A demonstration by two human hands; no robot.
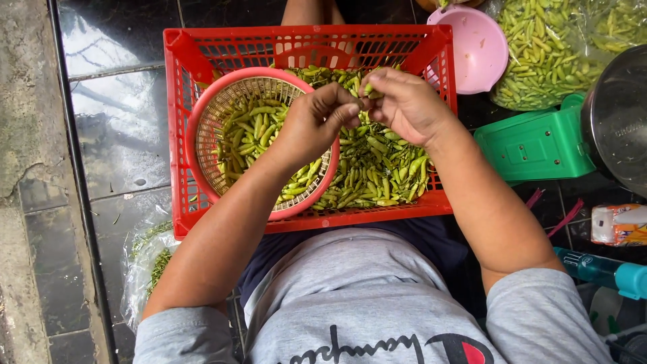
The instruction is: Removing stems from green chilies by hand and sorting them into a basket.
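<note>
A red plastic crate (180,135) lies in front of me, filled with small green chili peppers (377,168). Inside its left half sits a round pink woven basket (202,121) that also holds green chilies. My left hand (317,121) and my right hand (404,104) meet over the middle of the crate. Both pinch the same green chili (368,89) between their fingertips, the right hand at its upper end, the left hand just beside it.
A pink plastic bowl (475,47) stands at the crate's far right corner. A clear bag of green chilies (552,47) lies beyond it. A green scale (532,145) with a metal pan (620,114) is on the right. Another plastic bag (145,259) lies at lower left on the dark tiled floor.
</note>
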